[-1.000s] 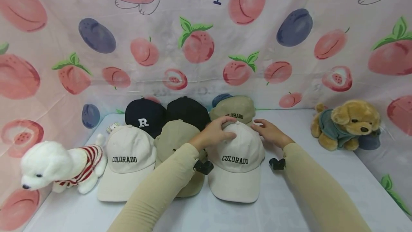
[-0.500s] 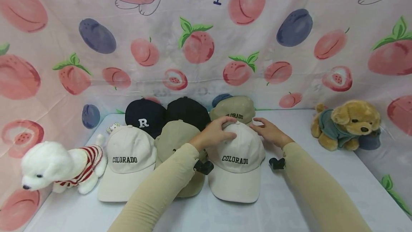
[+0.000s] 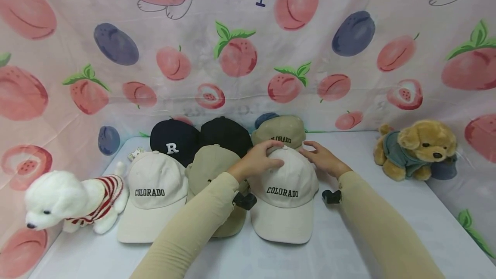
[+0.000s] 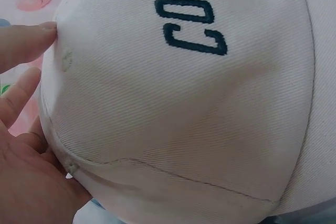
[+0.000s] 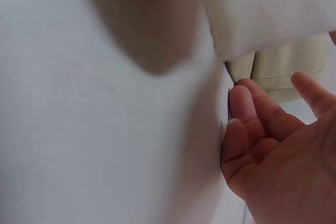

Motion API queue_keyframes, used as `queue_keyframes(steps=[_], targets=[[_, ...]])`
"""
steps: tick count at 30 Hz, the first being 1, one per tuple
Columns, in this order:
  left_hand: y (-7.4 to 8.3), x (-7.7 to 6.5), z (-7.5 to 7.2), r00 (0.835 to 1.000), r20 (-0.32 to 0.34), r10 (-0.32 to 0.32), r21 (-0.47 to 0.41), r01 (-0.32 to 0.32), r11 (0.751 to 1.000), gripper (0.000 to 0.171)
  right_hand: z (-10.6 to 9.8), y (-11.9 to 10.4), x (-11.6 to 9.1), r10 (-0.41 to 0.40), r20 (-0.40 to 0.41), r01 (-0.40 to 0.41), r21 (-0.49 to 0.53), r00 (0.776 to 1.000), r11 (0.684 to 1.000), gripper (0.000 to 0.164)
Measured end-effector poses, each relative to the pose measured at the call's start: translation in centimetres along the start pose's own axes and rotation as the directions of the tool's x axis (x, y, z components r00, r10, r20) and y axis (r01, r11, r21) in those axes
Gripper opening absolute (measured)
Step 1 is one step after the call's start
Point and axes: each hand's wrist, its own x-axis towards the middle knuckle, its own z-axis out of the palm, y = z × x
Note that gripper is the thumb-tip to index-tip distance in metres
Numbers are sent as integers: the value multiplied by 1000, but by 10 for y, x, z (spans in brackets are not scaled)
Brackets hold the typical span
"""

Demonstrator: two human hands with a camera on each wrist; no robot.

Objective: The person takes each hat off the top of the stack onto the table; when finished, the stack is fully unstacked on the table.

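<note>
A cream baseball cap lettered "COLORADO" sits with its brim toward me. My left hand rests at the left side and top of its crown in the head view, the thumb lying over the front. In the left wrist view, a fingertip touches the cream crown, while other fingers reach partly hidden behind its edge. My right hand is at the cap's back right. The right wrist view has its fingers bent low near the table, with the thumb apart and a khaki cap beyond.
Another cream cap and a khaki cap stand left. Behind are a navy "R" cap, a black cap and a khaki cap. A white plush dog and brown plush dog flank the table.
</note>
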Motion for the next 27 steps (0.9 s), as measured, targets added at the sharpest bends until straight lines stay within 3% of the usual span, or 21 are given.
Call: queue_keyframes(steps=[8,13,27], targets=[[1,-1,-1,1000,15,9,11,-9,1000,50,-5,1,-3,26,-6,-26,9,1000,1000,79],[5,-3,-4,1000,9,9,43,-10,999,51,-16,-2,-13,-20,-11,20,-16,1000,1000,80],[10,-23,-42,999,-34,5,132,-1,991,55,-49,-28,-43,-154,-53,146,-129,987,981,81]])
